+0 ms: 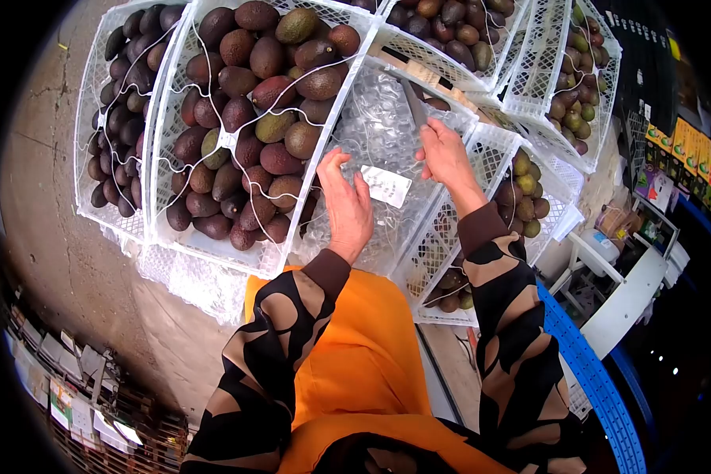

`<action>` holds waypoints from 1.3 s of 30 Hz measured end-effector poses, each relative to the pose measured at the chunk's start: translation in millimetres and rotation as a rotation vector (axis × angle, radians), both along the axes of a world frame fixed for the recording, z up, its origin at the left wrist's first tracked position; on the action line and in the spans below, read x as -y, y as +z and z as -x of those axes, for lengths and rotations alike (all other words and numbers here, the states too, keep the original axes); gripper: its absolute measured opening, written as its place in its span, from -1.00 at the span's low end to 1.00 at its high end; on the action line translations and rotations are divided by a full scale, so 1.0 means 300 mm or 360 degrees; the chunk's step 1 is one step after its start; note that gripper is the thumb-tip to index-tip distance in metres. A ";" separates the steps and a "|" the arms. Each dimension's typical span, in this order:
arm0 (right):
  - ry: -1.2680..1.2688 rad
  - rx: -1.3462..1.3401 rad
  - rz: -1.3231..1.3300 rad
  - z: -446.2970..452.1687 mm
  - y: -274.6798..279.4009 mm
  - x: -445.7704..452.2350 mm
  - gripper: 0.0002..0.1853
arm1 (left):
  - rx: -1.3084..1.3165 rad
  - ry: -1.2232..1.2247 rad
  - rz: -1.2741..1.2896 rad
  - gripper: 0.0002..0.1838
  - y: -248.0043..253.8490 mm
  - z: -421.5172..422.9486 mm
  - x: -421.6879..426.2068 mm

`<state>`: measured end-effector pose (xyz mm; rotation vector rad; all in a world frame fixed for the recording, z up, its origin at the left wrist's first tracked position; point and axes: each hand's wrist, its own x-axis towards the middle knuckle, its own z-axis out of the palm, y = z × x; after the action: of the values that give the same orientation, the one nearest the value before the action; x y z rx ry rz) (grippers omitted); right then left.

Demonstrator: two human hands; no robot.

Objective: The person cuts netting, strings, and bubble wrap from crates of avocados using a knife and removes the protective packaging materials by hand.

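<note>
The crate (pixel 434 215) in front of you sits at the centre of the frame, sheeted with crinkled clear plastic (pixel 375 118). A white label (pixel 385 186) with print too small to read lies on that plastic, between your two hands. A few dark fruits show at the crate's upper right corner.

Your right hand (pixel 444 154), right of centre, is closed around the near end of a flat grey blade (pixel 413 103), which points toward the top of the frame above the plastic. Your left hand (pixel 346 207), just left of the label, has its thumb and fingers apart and loosely curved, with nothing visible between them; you cannot tell from here whether it touches the plastic.

Close on the left stands a large white crate (pixel 221 254) of avocados (pixel 245 118), crossed by white cord (pixel 272 110) that meets at a white clip (pixel 227 140). A narrower crate (pixel 88 99) of darker avocados is beside it, at the upper left. More filled crates occupy the upper right, and greenish fruit (pixel 524 201) shows right of your right wrist. Your orange apron (pixel 355 347) fills the lower middle, and a blue rail (pixel 592 379) curves down the lower right.
</note>
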<state>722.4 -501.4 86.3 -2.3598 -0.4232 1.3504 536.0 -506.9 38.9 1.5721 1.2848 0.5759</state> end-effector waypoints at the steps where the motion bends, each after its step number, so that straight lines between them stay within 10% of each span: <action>1: 0.0077 0.0005 0.0005 -0.016 0.002 -0.009 -0.50 | 0.0305 0.0075 0.0220 -0.55 -0.020 -0.063 -0.021; 8: -0.0073 -0.0330 -0.0080 -0.037 -0.065 -0.091 -0.47 | -0.0950 -0.0372 0.0217 -0.15 -0.209 -0.360 -0.096; 16: 0.0083 -0.0323 -0.0005 -0.080 -0.078 -0.086 -0.48 | -0.0825 -0.0567 -0.0374 -0.75 -0.252 -0.310 -0.120; 20: 0.0049 -0.0534 0.0064 -0.064 -0.077 -0.111 -0.51 | -0.0627 -0.0451 -0.0141 -0.76 -0.203 -0.240 0.005; 25: 0.0161 0.0847 -0.0321 -0.081 -0.157 -0.025 -0.56 | -0.0418 -0.0319 0.0003 -0.68 -0.100 -0.222 0.035; 29: -0.0372 0.0731 -0.0594 -0.055 -0.120 0.079 -0.63 | 0.0343 -0.0097 0.0400 -0.62 -0.053 -0.120 0.147; 34: -0.0548 0.0143 -0.0353 0.199 -0.081 0.300 -0.67 | -0.0732 0.0169 0.0427 -0.44 -0.144 0.245 0.415; 39: -0.0231 0.0087 -0.0114 0.431 -0.141 0.520 -0.63 | -0.0969 -0.0023 0.0454 -0.52 -0.201 0.220 0.339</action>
<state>593.0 -657.5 43.8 -2.3245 -0.3037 1.1880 469.9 -608.7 -21.4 1.5619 1.7101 -0.1190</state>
